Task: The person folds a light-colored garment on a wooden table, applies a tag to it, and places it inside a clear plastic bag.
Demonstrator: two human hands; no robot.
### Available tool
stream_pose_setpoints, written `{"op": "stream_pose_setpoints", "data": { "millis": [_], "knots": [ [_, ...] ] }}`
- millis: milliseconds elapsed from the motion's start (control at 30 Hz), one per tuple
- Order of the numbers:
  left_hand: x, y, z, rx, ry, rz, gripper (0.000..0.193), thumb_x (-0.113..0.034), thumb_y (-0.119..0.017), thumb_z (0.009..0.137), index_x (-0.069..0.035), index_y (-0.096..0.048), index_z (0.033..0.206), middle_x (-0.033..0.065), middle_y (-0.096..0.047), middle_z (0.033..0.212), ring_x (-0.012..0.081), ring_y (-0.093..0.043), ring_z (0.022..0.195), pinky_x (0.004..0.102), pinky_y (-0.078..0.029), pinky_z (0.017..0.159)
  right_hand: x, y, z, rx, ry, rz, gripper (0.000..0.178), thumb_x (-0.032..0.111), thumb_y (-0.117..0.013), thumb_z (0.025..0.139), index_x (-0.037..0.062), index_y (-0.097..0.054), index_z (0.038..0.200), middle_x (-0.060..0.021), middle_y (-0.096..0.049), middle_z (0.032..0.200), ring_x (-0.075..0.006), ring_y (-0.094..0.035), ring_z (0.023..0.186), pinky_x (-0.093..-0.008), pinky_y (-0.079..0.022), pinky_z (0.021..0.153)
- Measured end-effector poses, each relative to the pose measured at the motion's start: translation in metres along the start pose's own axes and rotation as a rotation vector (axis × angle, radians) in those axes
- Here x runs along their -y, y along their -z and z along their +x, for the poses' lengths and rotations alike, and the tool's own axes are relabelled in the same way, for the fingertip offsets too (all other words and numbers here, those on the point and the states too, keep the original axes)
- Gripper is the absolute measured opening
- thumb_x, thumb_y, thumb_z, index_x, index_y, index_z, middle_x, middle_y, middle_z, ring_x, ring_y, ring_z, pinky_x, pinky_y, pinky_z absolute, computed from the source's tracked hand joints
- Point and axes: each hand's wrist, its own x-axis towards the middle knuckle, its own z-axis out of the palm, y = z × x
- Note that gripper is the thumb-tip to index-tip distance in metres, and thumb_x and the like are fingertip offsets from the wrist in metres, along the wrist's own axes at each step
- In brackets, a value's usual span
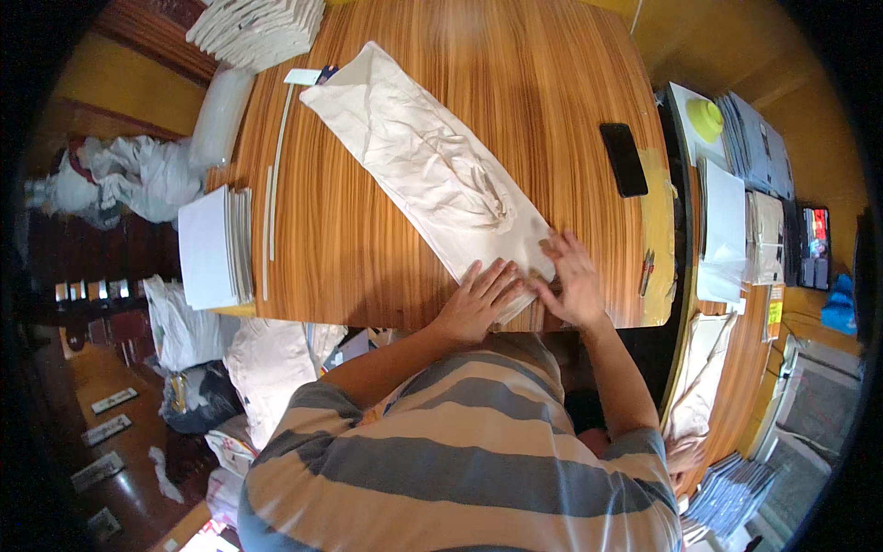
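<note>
Pale folded cloth (423, 143): on wooden table (561, 64), toward 11 o'clock from hands; long axis 11-to-5. Left hand (476, 302): flat, ungripping, on near end. Right hand (575, 283): near end's 4-o'clock edge; grip indeterminable.

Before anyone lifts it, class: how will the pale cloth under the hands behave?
The pale cloth would probably flop when lifted, being so loosely wrinkled. Pushed, it might bunch rather than roll, since it lies flat on the table.

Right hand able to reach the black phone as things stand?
Probably yes: the black phone lies ahead of the right hand, slightly rightward, only tabletop between them, though that hand touches the cream cloth.
</note>
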Motion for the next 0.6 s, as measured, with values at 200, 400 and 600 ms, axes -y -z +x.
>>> {"op": "stream_pose_setpoints", "data": {
  "millis": [200, 400, 600],
  "knots": [
    [-0.023, -0.037, -0.033, -0.198, -0.037, 0.014, 0.063, -0.033, -0.054, 0.101, -0.011, -0.046, 0.159, 0.014, -0.043, 0.167, 0.0337, -0.038, 0.155, 0.0524, -0.03, 0.126, -0.003, -0.006, -0.04, 0.422, 0.297, -0.106, 0.081, 0.035, -0.085, 0.082, 0.0099, -0.053, 0.152, -0.009, -0.042, 0.168, -0.0329, -0.036, 0.157, -0.0548, -0.029, 0.128],
    [-0.007, 0.002, -0.057, 0.131, 0.233, -1.16, 0.052, -0.037, -0.054, 0.107, -0.008, -0.056, 0.151, 0.0175, -0.056, 0.153, 0.029, -0.055, 0.14, 0.0471, -0.042, 0.118, -0.015, -0.029, -0.069, 0.256, 0.381, -0.019, 0.052, 0.016, -0.082, 0.079, 0.0098, -0.069, 0.129, -0.0072, -0.067, 0.137, -0.031, -0.057, 0.136, -0.0529, -0.041, 0.118],
    [0.034, -0.042, -0.108, -0.268, 0.457, -1.796, 0.049, -0.04, -0.053, 0.113, -0.004, -0.058, 0.147, 0.0154, -0.072, 0.123, 0.0186, -0.069, 0.109, 0.0349, -0.057, 0.092, -0.01, -0.03, 0.007, 0.282, -0.214, 0.778, 0.02, 0.005, -0.074, 0.095, 0.0005, -0.071, 0.114, -0.0147, -0.073, 0.103, -0.0237, -0.072, 0.094, -0.0348, -0.056, 0.084]
  ]
}}
